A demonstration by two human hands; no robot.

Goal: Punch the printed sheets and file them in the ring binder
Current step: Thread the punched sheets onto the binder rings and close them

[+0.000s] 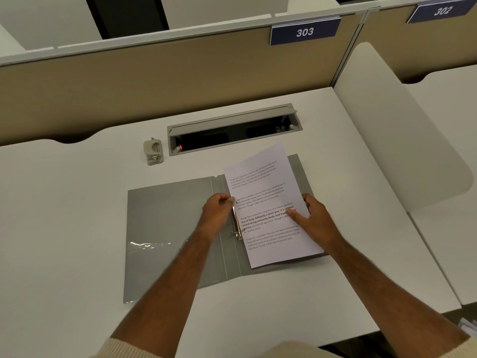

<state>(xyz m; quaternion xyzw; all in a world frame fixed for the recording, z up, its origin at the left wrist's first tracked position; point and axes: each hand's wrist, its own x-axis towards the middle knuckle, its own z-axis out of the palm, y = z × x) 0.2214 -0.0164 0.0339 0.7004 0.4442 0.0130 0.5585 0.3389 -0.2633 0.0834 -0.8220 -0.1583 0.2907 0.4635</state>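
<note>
The left hand (218,206) pinches the left edge of the sheets (268,205) between thumb and fingertips, right at the upper end of the ring mechanism (236,224). The right hand (313,215) grips the right edge of the same sheets — thumb lying flat on the printed face, fingers tucked behind the paper. Both hands are closed on the sheets, which are tilted, with the top leaning away to the right and the lower edge down on the binder (175,228). Whether more than one sheet is held cannot be told. The left margin of the paper sits against the metal rings; a small dark hole shows near the left thumb, but whether the rings pass through the paper cannot be told. The grey binder lies open and flat on the white desk (77,202), its left cover bare except for a clear pocket (152,245) near the lower corner, its right cover mostly hidden under the sheets. Behind the binder and to the left stands a small beige punch (152,151), apart from everything else. Just right of it an open cable tray (233,129) is set into the desk — a small red light glows at its left end. A tan partition (154,81) rises behind, carrying a blue sign (305,31) reading 303.
</note>
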